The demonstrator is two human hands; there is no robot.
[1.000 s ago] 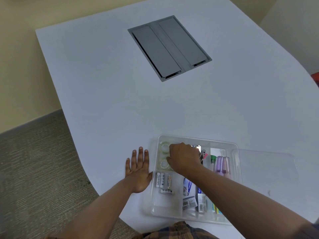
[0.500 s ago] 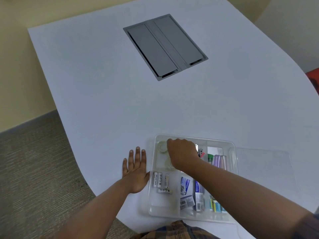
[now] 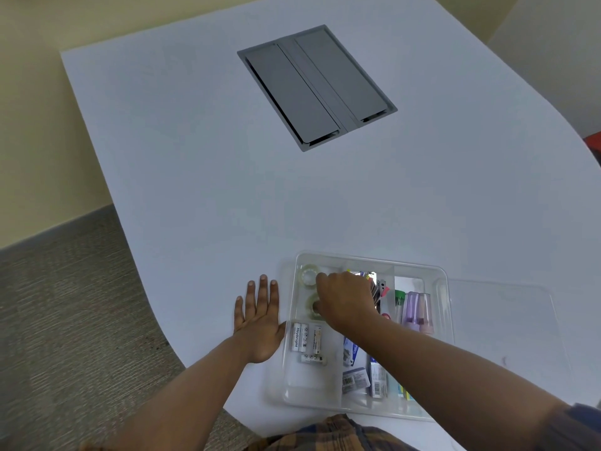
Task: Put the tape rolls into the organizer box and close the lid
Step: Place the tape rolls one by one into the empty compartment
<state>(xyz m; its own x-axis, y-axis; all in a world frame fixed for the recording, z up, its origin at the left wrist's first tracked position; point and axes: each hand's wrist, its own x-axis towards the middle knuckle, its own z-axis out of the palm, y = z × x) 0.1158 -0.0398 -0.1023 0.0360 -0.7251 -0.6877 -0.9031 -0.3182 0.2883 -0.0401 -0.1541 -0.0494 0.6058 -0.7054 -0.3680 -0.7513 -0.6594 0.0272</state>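
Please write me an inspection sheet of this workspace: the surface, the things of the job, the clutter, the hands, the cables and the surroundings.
Surface: white table with a curved edge; grey hatch panel set in it, flaps shut.
Job's things: clear organizer box open; two clear tape rolls in its far left compartment; clear lid lying flat on the table right of the box.
Clutter: batteries, highlighters and small packets inside the box.
Hands: left hand flat on the table beside the box; right hand in the box over the nearer roll, grip hidden.
Cables: nothing seen.
Surroundings: grey carpet, yellow wall.
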